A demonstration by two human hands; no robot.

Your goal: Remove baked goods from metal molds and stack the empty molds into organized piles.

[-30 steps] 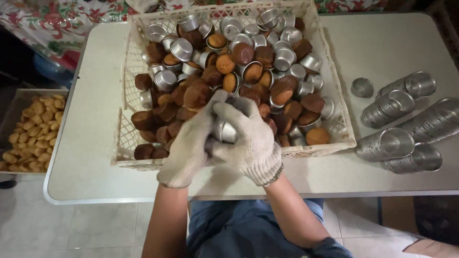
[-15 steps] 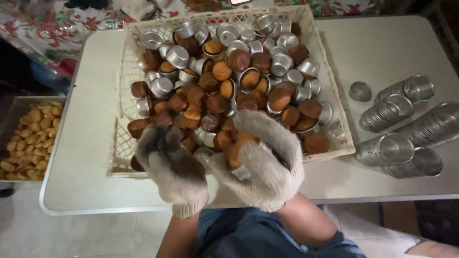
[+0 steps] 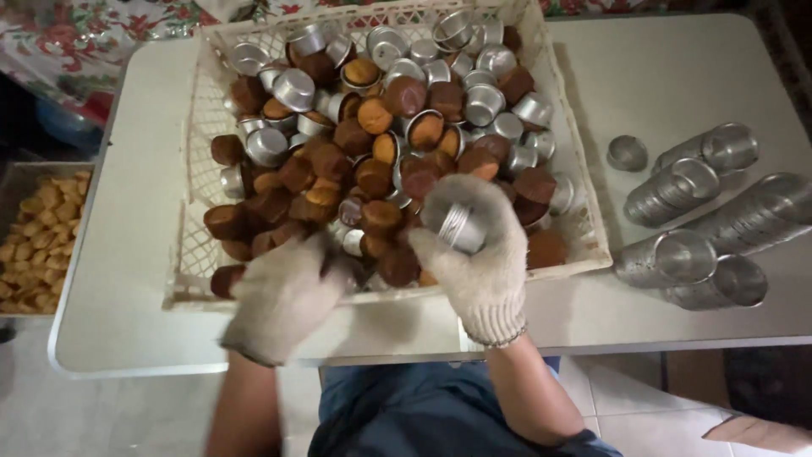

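A white plastic crate on the table holds several small brown cakes mixed with small metal cups. My right hand, in a knitted white glove, is closed around a metal cup above the crate's near edge. My gloved left hand hovers blurred over the near left part of the crate, by the cakes; whether it holds anything is hidden.
Stacks of empty metal cups lie on their sides on the white table to the right of the crate, with a lone cup beside them. A tray of golden cakes sits lower at the left.
My hands, joined at the crate's near edge a second ago, have come apart. The right now lifts a metal cup; the left has swung out to the left.
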